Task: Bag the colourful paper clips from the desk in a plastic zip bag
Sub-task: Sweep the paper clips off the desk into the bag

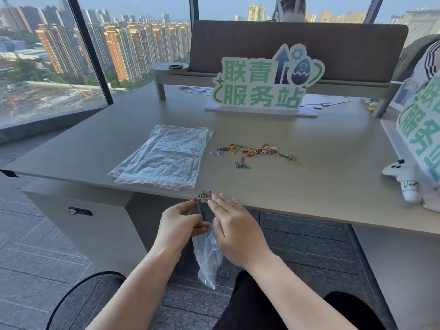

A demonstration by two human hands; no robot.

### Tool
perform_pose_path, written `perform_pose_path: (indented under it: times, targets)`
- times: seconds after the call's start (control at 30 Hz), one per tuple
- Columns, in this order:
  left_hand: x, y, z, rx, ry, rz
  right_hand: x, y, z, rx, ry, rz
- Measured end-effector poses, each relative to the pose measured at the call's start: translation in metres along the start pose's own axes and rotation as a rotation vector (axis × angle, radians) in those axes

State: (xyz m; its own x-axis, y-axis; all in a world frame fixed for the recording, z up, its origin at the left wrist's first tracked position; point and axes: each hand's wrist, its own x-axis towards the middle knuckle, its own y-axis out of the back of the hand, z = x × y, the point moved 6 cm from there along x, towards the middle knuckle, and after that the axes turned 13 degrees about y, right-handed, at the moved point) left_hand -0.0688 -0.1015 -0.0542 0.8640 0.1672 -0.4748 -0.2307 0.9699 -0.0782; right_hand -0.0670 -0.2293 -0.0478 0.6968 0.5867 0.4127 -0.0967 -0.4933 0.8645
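A clear plastic zip bag (206, 253) hangs below the desk's front edge, its mouth held up at the edge. My left hand (179, 222) pinches the bag's top from the left. My right hand (234, 225) lies with straight fingers at the desk edge, its fingertips touching a small bunch of colourful paper clips (204, 196) right at the bag's mouth. Several more colourful paper clips (256, 151) lie scattered in the middle of the desk. Some clips show faintly inside the bag.
A stack of spare clear zip bags (164, 156) lies left of the scattered clips. A green-lettered sign (262, 84) stands at the back, a second sign (421, 129) and a white game controller (402, 178) at the right. The desk (333, 186) has a drawer unit below left.
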Motion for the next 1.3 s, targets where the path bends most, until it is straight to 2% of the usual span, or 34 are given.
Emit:
perform_pose_path:
  times: [0.17, 0.43, 0.8, 1.03, 1.1, 1.3]
  targets:
    - [0.0, 0.002, -0.001, 0.014, 0.002, 0.002, 0.012, 0.013, 0.007, 0.143, -0.059, 0.066]
    - [0.005, 0.006, -0.003, 0.048, 0.006, 0.015, 0.046, -0.012, 0.015, 0.093, 0.046, -0.19]
    - [0.007, 0.004, -0.004, 0.046, -0.002, 0.005, 0.018, 0.004, 0.006, 0.165, 0.06, 0.002]
    - [0.006, 0.005, -0.005, 0.055, -0.001, 0.021, 0.015, 0.031, 0.038, 0.156, -0.11, 0.207]
    - [0.009, 0.007, -0.006, 0.061, 0.007, 0.027, 0.02, 0.036, 0.057, 0.112, -0.18, 0.179]
    - [0.017, 0.008, -0.008, 0.065, 0.04, 0.027, 0.039, 0.039, 0.124, -0.031, -0.385, -0.059]
